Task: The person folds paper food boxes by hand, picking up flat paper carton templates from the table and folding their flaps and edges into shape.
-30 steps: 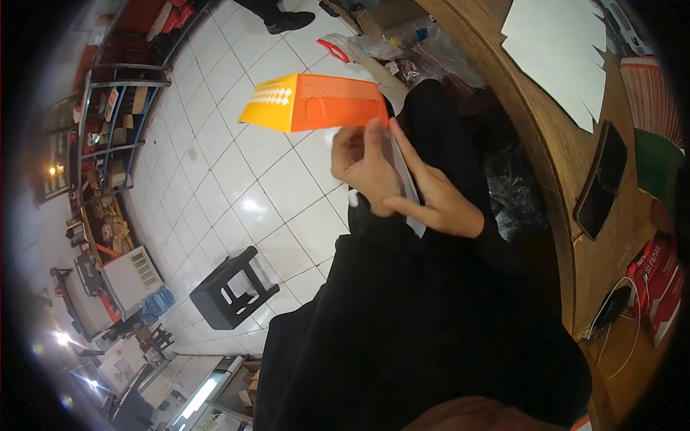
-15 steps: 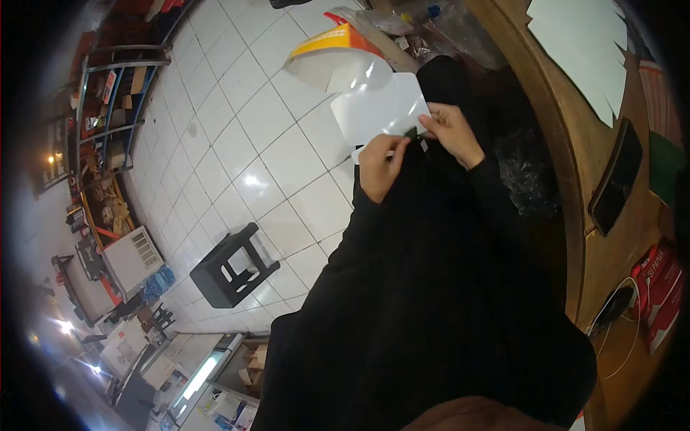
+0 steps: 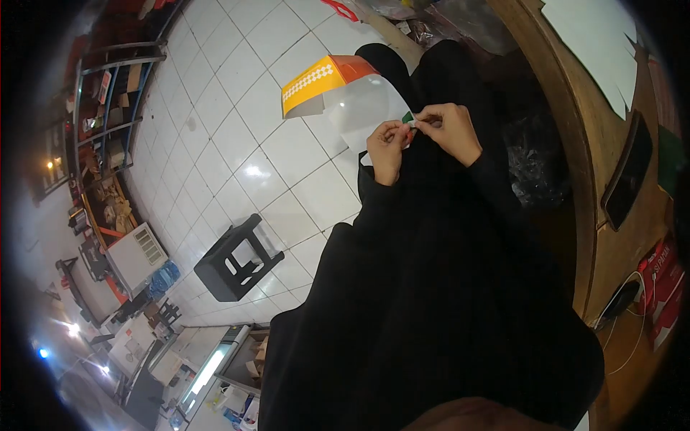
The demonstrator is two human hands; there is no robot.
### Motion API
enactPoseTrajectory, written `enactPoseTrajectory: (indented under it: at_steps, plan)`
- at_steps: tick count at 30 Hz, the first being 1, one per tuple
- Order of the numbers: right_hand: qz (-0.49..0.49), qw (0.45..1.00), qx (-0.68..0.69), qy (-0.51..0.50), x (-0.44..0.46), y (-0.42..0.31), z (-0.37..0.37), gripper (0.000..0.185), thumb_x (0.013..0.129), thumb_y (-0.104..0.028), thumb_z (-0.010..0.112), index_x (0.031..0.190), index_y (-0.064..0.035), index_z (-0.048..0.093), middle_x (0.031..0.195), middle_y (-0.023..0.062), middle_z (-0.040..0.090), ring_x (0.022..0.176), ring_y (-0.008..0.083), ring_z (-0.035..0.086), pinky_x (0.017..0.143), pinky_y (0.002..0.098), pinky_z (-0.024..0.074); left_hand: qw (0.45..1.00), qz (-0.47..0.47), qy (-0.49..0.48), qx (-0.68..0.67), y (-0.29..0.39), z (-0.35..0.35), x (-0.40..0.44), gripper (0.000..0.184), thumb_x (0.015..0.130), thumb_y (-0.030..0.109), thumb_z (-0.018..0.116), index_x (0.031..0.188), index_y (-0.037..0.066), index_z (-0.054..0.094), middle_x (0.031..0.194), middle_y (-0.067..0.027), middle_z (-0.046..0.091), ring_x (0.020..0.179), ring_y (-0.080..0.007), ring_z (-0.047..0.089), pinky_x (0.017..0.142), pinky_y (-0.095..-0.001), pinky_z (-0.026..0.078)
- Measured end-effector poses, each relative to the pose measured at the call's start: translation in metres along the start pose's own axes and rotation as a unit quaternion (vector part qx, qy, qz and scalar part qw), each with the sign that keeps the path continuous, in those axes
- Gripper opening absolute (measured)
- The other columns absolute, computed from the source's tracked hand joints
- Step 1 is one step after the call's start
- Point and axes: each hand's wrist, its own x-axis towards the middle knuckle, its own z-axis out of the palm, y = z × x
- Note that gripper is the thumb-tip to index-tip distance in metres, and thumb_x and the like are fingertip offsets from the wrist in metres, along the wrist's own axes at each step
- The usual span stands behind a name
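A thin card sheet (image 3: pixel 366 108), white on its near face and yellow and orange with a white pattern on its folded far part, rests by my knees over the black cloth of my lap. My left hand (image 3: pixel 387 152) is closed at the sheet's near edge, thumb against the curled fingers. Beside it, my right hand (image 3: pixel 453 133) pinches the sheet's right corner, where a small green and red printed part shows. The fingertips of both hands almost meet there. What lies between them is partly hidden.
A curved wooden desk (image 3: pixel 568 108) runs along my right, bearing white paper (image 3: pixel 593 50), a black phone-like slab (image 3: pixel 627 171) and a red box (image 3: pixel 663 287). Plastic bags (image 3: pixel 535 161) lie beneath it. A black stool (image 3: pixel 233 262) stands on the tiled floor to the left.
The sheet has tipped, so more of its yellow and orange side shows and less white. My right hand has come in closer to my left, now pinching at the corner.
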Motion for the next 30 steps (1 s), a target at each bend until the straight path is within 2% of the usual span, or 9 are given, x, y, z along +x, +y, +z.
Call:
enactPoseTrajectory:
  at_steps: [5,12,18,20,21,23,25,30]
  plan:
    - [-0.023,0.999,-0.031,0.025,-0.004,-0.002,0.005,0.012,0.07,-0.006,0.065,0.08,0.0012,0.063,0.071,0.0143,0.063,0.065,0.0203,0.064,0.059,0.026,0.0484,1.0,-0.003,0.003,-0.002,0.001,0.0,-0.001,0.015,0.082,0.009,0.06,0.091,-0.003,0.056,0.076,-0.0058,0.06,0.065,-0.009,0.057,0.058,-0.0181,0.045]
    - [-0.017,0.999,0.006,0.038,-0.005,-0.002,0.006,0.009,0.071,-0.005,0.064,0.079,0.0005,0.063,0.071,0.0138,0.063,0.064,0.0202,0.064,0.058,0.0256,0.0484,1.0,-0.017,-0.002,-0.006,-0.002,-0.004,0.0,0.016,0.082,0.01,0.06,0.091,-0.002,0.056,0.079,-0.0067,0.061,0.066,-0.0101,0.058,0.06,-0.0194,0.047]
    - [-0.022,1.0,0.004,0.016,-0.005,0.001,0.005,0.009,0.071,-0.004,0.063,0.079,0.0003,0.062,0.071,0.0134,0.063,0.064,0.0203,0.064,0.058,0.0261,0.0481,0.998,-0.054,-0.029,-0.016,0.012,-0.007,-0.004,0.015,0.082,0.007,0.058,0.093,-0.002,0.055,0.086,-0.0076,0.061,0.075,-0.0125,0.059,0.067,-0.0227,0.05]
    - [-0.023,1.0,0.002,0.005,-0.006,0.002,0.007,0.009,0.071,-0.004,0.063,0.079,0.0001,0.062,0.071,0.0134,0.063,0.064,0.0205,0.064,0.058,0.0264,0.0481,0.998,-0.045,-0.042,0.028,0.014,-0.008,-0.004,0.018,0.082,0.007,0.058,0.098,-0.002,0.055,0.091,-0.0081,0.06,0.081,-0.0141,0.059,0.07,-0.0253,0.05]
    - [-0.036,0.999,-0.004,0.011,-0.007,0.002,0.01,0.009,0.071,-0.004,0.063,0.079,0.0,0.062,0.071,0.0137,0.063,0.064,0.021,0.064,0.057,0.0268,0.048,0.998,-0.046,-0.041,0.029,0.015,-0.007,-0.004,0.018,0.082,0.007,0.058,0.098,-0.002,0.055,0.091,-0.0081,0.06,0.081,-0.0141,0.059,0.07,-0.0253,0.05]
    - [-0.048,0.999,-0.01,0.018,-0.007,0.004,0.014,0.009,0.071,-0.004,0.063,0.079,-0.0002,0.062,0.071,0.014,0.063,0.064,0.0214,0.064,0.057,0.0271,0.0479,0.997,-0.072,-0.015,-0.016,0.017,-0.003,-0.003,0.018,0.08,-0.002,0.057,0.098,-0.003,0.056,0.09,-0.0086,0.06,0.078,-0.0133,0.06,0.065,-0.0218,0.051]
    - [-0.055,0.997,-0.016,0.05,-0.007,0.006,0.017,0.009,0.07,-0.004,0.063,0.078,-0.0002,0.062,0.071,0.0146,0.062,0.064,0.0227,0.063,0.056,0.0276,0.0476,0.996,-0.082,-0.009,-0.015,0.016,-0.004,-0.006,0.017,0.081,0.0,0.056,0.098,-0.002,0.056,0.09,-0.0081,0.059,0.077,-0.0136,0.059,0.067,-0.0226,0.051]
    - [-0.033,0.999,0.003,0.037,-0.01,0.007,0.018,0.01,0.07,-0.004,0.063,0.079,-0.0003,0.062,0.07,0.0147,0.062,0.064,0.0239,0.063,0.056,0.0283,0.0475,0.996,-0.086,0.005,0.003,0.008,-0.008,-0.005,0.014,0.082,0.002,0.055,0.096,-0.002,0.055,0.091,-0.0086,0.059,0.074,-0.0136,0.059,0.066,-0.0224,0.052]
